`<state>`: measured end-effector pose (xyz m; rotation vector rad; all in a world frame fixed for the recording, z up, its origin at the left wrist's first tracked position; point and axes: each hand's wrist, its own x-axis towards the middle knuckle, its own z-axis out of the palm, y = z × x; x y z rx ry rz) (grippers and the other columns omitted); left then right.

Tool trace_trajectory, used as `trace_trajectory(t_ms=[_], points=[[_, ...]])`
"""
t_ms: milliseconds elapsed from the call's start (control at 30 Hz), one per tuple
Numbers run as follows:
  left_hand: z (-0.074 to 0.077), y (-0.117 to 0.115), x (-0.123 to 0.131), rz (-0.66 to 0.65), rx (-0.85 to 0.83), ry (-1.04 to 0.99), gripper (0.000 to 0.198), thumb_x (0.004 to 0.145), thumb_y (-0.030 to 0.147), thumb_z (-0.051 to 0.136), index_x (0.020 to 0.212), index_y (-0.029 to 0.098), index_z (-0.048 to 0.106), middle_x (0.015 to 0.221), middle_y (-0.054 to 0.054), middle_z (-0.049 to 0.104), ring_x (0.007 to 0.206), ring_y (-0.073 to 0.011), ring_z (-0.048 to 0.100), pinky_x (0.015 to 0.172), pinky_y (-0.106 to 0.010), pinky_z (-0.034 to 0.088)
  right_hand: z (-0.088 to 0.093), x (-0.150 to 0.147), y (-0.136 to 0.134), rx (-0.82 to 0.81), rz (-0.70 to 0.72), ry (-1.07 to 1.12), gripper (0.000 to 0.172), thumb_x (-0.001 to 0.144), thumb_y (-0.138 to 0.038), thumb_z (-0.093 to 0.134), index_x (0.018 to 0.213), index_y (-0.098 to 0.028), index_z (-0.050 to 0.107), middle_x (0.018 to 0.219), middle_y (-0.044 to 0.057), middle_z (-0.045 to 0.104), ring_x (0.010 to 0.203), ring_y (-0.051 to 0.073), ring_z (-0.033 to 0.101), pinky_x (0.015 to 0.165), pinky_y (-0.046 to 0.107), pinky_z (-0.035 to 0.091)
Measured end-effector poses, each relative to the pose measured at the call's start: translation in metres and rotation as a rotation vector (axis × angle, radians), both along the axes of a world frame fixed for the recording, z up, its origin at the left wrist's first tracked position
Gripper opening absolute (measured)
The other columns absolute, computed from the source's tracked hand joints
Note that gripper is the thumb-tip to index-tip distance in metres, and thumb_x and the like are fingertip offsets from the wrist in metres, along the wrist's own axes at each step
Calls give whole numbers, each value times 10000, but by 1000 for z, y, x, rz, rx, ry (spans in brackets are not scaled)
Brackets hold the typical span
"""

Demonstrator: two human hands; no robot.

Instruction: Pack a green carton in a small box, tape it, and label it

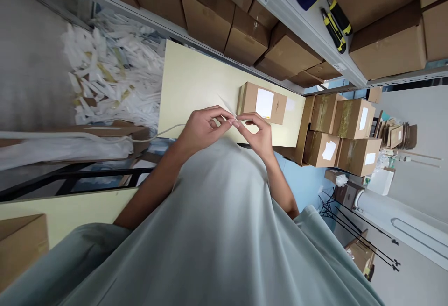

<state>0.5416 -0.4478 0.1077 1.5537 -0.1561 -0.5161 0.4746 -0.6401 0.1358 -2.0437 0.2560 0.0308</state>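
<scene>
Both my hands meet over the pale yellow tabletop (192, 77), close to my body. My left hand (206, 128) is closed, with thumb and index finger pinching a thin white sheet (228, 104) seen nearly edge-on. The right hand (258, 134) pinches the same sheet from the other side, and the fingertips almost touch. Whether it is a label or plain paper I cannot tell. Just beyond the right hand lies a brown cardboard box (279, 110) with a white label (264, 103) on its top.
Crumpled white strips (119, 77) pile up on the left. A pale cable (171, 130) runs towards my left wrist. Shelves with cartons (206, 16) stand beyond the table; utility knives (334, 30) lie on the upper one. Stacked boxes (352, 117) stand on the right.
</scene>
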Motion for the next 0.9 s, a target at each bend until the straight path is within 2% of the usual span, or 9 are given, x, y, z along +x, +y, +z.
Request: trace_trajectory(t_ms=[167,300,433,567,600,667,767,833,900], points=[[-10,15,4,-60,-3,-71,257,881,491,815,893,235,835,964,-77,801,799,-198,696,619,-262,513,-13,4,21,51,-90,74,355,1088,-597,743,1026,-251,793,1062,52,843,1046,215,795,1001,365,675],[-29,28,7,-61,71,-105,145,867,381,769,863,242,811,974,-71,817,797,-205,718,631,-270,509,-20,6,29,20,-149,115,203,1049,-434,677,975,-249,709,994,30,806,971,189,767,953,325,649],[-62,43,25,56,279,-120,4,823,257,765,827,257,764,945,-55,832,812,-236,748,762,-315,553,-18,7,21,2,-207,83,125,956,-378,629,930,-257,640,954,31,764,916,191,733,886,328,625],[-87,72,67,219,615,-32,63,833,190,776,828,248,752,933,-109,860,978,-343,809,966,-420,597,-7,6,0,45,-286,72,178,923,-437,640,890,-266,604,817,-5,669,767,181,669,770,325,582],[-88,82,81,244,720,15,33,866,197,768,866,229,777,988,-144,876,1071,-377,822,1027,-454,600,-3,6,-5,65,-308,73,195,922,-452,655,888,-265,610,789,-17,648,735,175,652,742,318,566],[-82,107,113,288,917,109,155,955,228,732,1042,154,837,1198,-225,883,1281,-425,802,1152,-521,579,7,3,-14,109,-356,63,223,920,-471,699,887,-260,632,756,-34,624,691,161,626,702,301,533],[-61,150,163,444,1034,179,397,1071,264,664,1391,63,783,1541,-255,781,1511,-402,700,1314,-558,491,21,-3,-17,152,-419,38,250,924,-473,768,883,-251,659,745,-41,625,664,142,604,679,283,499],[-45,174,194,469,1008,143,566,1100,257,661,1632,72,605,1751,-209,643,1640,-350,590,1418,-568,374,25,-6,-14,164,-438,24,268,927,-480,799,882,-250,670,740,-41,631,657,138,599,676,282,497],[-29,187,216,412,963,109,771,1093,193,685,1781,62,362,1900,-197,458,1747,-306,455,1477,-543,275,25,-8,-10,168,-450,6,284,928,-498,805,882,-250,677,741,-39,637,650,137,597,669,284,501]])
